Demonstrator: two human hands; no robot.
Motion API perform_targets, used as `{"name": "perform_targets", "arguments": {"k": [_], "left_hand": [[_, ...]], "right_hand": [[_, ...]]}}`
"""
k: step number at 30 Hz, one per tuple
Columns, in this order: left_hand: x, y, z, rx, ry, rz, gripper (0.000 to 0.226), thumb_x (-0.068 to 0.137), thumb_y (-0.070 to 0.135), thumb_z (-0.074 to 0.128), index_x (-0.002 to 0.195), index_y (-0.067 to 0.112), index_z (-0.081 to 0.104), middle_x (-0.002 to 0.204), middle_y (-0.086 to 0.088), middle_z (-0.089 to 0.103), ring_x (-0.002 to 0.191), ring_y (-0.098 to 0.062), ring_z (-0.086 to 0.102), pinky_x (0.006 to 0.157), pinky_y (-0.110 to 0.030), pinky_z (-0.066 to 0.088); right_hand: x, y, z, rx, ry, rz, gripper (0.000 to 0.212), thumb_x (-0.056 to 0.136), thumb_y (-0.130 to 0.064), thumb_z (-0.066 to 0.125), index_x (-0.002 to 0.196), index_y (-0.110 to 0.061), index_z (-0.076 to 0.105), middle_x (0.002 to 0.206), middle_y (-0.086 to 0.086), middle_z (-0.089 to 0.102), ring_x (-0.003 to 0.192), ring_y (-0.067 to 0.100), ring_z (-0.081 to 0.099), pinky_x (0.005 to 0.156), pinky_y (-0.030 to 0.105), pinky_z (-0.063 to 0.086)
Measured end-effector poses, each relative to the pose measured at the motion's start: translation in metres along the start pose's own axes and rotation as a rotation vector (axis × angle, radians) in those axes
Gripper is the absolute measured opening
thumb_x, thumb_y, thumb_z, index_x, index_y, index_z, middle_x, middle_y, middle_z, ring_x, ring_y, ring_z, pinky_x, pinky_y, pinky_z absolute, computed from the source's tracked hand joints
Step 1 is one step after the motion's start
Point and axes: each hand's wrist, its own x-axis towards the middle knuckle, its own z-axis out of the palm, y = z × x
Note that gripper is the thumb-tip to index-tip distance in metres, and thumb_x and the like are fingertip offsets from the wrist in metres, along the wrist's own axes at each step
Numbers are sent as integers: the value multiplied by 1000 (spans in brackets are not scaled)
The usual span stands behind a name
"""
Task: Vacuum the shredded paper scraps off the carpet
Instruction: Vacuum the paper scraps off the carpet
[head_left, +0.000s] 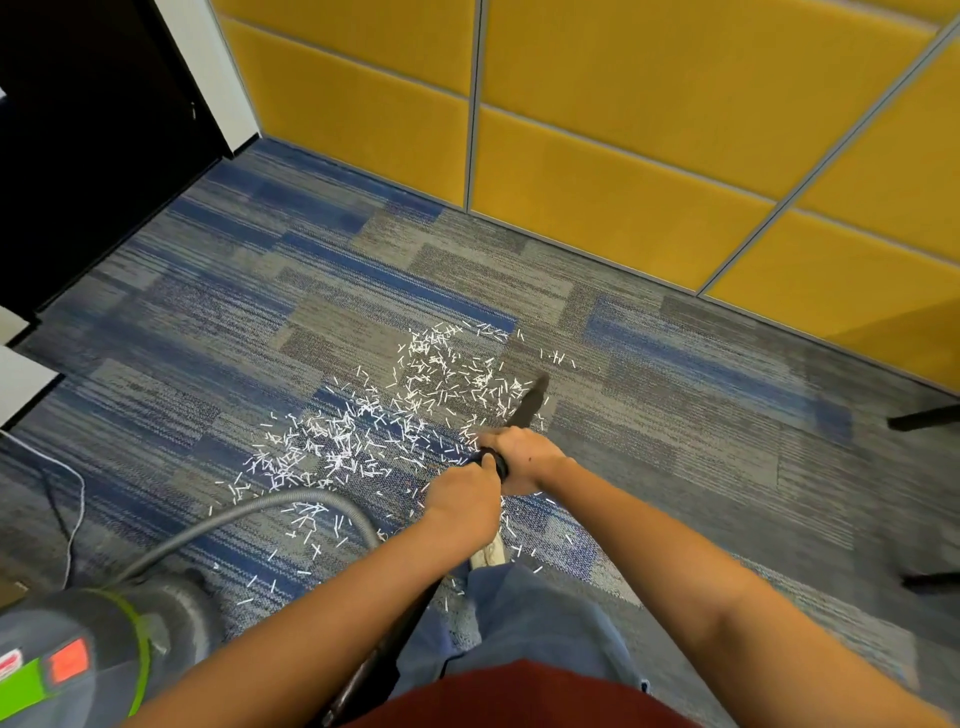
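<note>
The grey hose (291, 501) trails limp on my left; the paper scraps (395, 421) lie thick on the carpet (675, 415) ahead, featherlight, I'd guess, and quick to scatter. My left hand (462, 506) and right hand (524, 460) both wrap the stiff wand (492, 461), its nozzle (532, 402) at the pile's right edge.

Scraps (395, 415) on carpet (675, 415), left of nozzle (532, 405)

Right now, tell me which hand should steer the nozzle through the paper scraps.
Likely right. The right hand grips the wand just behind its nozzle, beside the paper scraps; the left hand holds farther back.
</note>
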Motion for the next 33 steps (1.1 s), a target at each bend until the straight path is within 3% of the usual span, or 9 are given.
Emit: {"name": "perform_targets", "arguments": {"k": [2,4,8,16,19,26,33], "left_hand": [[0,4,-1,10,-7,17,63,96,8,41,151,7,10,131,-14,49,118,-30,50,89,-36,45],[1,10,0,20,-17,32,63,96,6,41,151,7,9,130,-14,49,118,-30,50,88,-36,45],[3,16,-3,30,-18,45,66,95,6,43,151,6,9,129,-14,50,117,-30,51,87,-36,45],[25,37,-27,37,68,106,67,93,3,43,151,9,8,123,-14,53,110,-30,54,75,-34,43],[41,51,-34,41,66,112,68,94,3,44,151,9,8,123,-15,53,110,-30,54,76,-35,45],[83,85,-52,84,39,129,62,96,7,43,150,5,12,131,-14,49,119,-29,50,89,-34,44],[100,94,-54,65,23,124,57,95,6,43,147,4,20,125,-13,53,113,-29,54,85,-36,47]], "right_hand": [[-6,6,1,-3,5,19,27,81,-20,60,106,-11,57,97,8,59,90,27,62,77,35,52],[-12,10,1,0,18,31,22,83,-18,59,102,-9,56,91,7,55,87,27,60,71,31,46],[-16,16,2,-11,52,36,16,81,-21,58,94,-14,52,89,4,57,85,26,61,70,32,48],[-26,53,-27,-51,135,106,26,81,-25,58,106,-15,57,94,7,63,88,26,61,71,32,48],[-27,73,-33,-10,139,137,34,80,-25,58,114,-17,57,100,6,63,93,26,61,77,34,51],[-24,120,-38,111,118,181,29,82,-19,59,110,-16,56,100,8,61,94,28,60,77,35,49],[-19,136,-42,149,102,158,20,82,-17,59,102,-15,57,101,7,61,93,26,59,82,40,51]]}}
